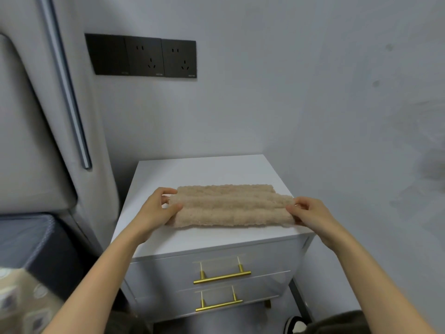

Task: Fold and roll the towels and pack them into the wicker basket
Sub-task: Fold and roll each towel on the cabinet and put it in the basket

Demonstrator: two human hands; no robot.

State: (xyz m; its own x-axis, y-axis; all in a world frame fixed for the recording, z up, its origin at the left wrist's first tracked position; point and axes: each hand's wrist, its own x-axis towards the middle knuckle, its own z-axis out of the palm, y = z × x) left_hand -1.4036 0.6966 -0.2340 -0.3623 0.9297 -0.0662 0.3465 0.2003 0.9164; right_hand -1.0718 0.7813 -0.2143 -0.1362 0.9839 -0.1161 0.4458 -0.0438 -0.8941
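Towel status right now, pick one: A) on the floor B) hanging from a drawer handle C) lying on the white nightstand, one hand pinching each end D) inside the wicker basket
C: the beige towel lies folded on the white nightstand, with the left hand and right hand each pinching an end.

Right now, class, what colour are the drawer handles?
The drawer handles are gold, best seen in the head view.

left hand (154,213), right hand (313,216), both in a pinch, arms outstretched

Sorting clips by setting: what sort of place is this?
Probably a bedroom: a white nightstand with gold drawer handles stands beside a padded grey headboard, with a mattress edge at lower left and black wall sockets above.
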